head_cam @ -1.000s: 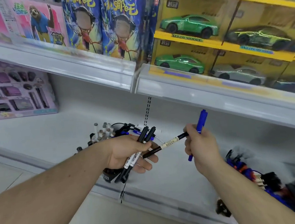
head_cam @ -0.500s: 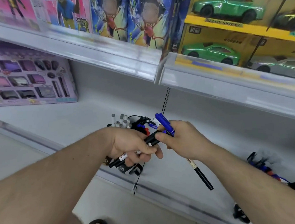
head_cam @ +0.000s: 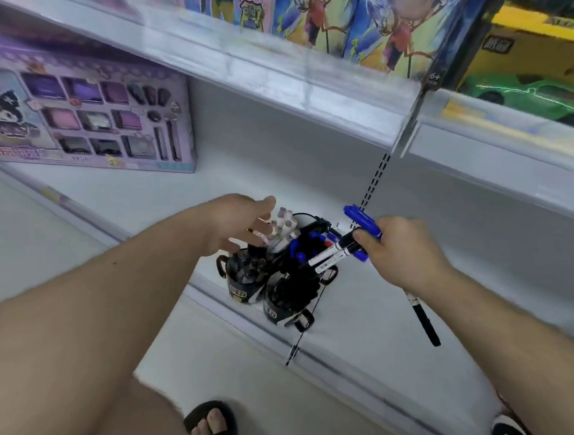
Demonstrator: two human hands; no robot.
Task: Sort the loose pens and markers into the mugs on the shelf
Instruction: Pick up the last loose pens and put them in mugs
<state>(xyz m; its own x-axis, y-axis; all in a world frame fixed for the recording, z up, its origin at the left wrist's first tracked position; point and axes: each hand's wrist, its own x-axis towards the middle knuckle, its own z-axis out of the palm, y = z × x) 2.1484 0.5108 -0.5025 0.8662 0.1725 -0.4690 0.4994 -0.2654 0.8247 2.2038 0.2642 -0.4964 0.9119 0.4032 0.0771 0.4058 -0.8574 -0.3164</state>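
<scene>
Stock on the white lower shelf (head_cam: 372,313), as your head camera sees it:

- Mugs, dark with a pale base: 2 clearly counted, standing upright and touching near the front lip of the shelf. The left mug (head_cam: 241,282) sits at 9 o'clock of the right mug (head_cam: 287,303). A further holder may stand behind them; you cannot tell from this view
- White-barrelled markers (head_cam: 284,222): a cluster standing upright at 12 o'clock of the left mug, too blurred to count
- Blue and black pens (head_cam: 306,246): a bunch in the right mug, number unclear
- Your left hand (head_cam: 241,221): fingers spread and relaxed, holding nothing, hovering over the left mug and the white cluster
- Your right hand (head_cam: 398,253): curled around 4 markers. Blue marker (head_cam: 361,220), 1, points to 11 o'clock out of the fist. Black-and-white markers (head_cam: 330,258), 2, lie side by side and reach to 9 o'clock over the right mug. Black marker (head_cam: 424,323), 1, hangs to 5 o'clock below the wrist
- Purple gift box (head_cam: 75,120): 1, at 10 o'clock of the mugs, well apart
- Upper shelf: blue character boxes (head_cam: 376,21) and a green toy car (head_cam: 540,94) in yellow packaging
- Sandalled foot (head_cam: 211,432): 1, on the floor at 6 o'clock
</scene>
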